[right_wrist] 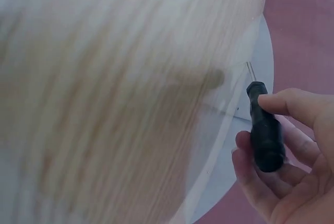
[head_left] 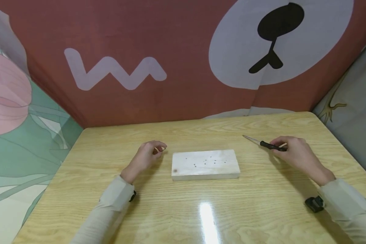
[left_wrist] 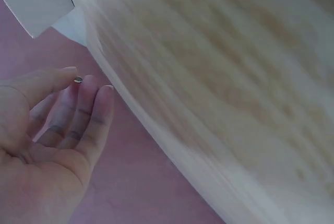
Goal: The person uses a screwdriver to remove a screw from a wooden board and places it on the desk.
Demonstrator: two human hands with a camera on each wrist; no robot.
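Left hand (head_left: 146, 156) pinches a small screw (left_wrist: 78, 80) just left of the wooden block (head_left: 205, 164); right hand (head_left: 296, 154) grips the screwdriver (head_left: 269, 145) to its right. No driving yet, by my reading.

No words, brands or numbers can be read in any view. The red backdrop (head_left: 183, 88) behind the counter (head_left: 201, 210) carries only a pale zigzag mark (head_left: 113, 73) and a cartoon bear's muzzle (head_left: 274, 40); the wooden block (head_left: 205, 164) and screwdriver (head_left: 272, 146) show no legible marking
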